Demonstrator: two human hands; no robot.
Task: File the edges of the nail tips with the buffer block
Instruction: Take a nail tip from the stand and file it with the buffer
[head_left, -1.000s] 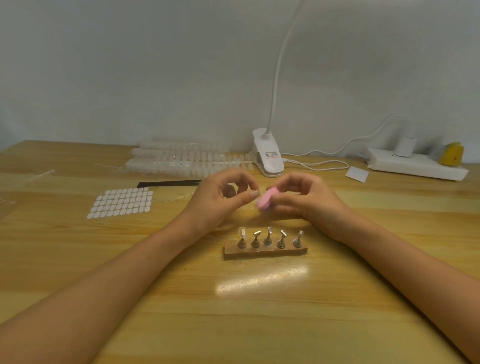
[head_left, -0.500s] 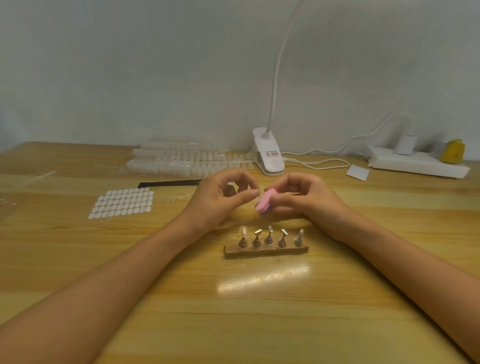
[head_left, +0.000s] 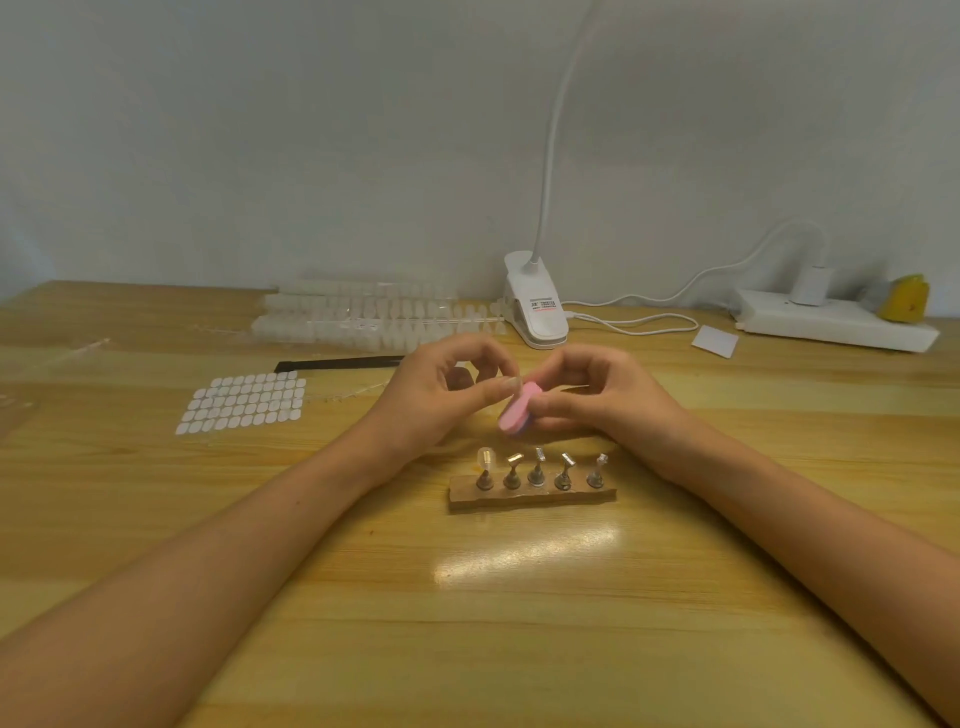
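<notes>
Left hand (head_left: 436, 397) pinching nail tip (head_left: 511, 383), pink buffer block (head_left: 516, 414)

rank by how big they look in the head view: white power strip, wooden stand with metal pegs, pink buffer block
1. white power strip, farthest away
2. wooden stand with metal pegs, slightly smaller
3. pink buffer block, partly hidden by the right hand

You've got a white clip lamp (head_left: 537, 306) at the back, w/ a white power strip (head_left: 836, 322) far right and a yellow obj (head_left: 906, 299) by its end. A white card (head_left: 715, 341) lies btwn them. Left on the wooden table (head_left: 519, 623) sit a sticker sheet (head_left: 241, 402) and a black strip (head_left: 337, 364).
</notes>
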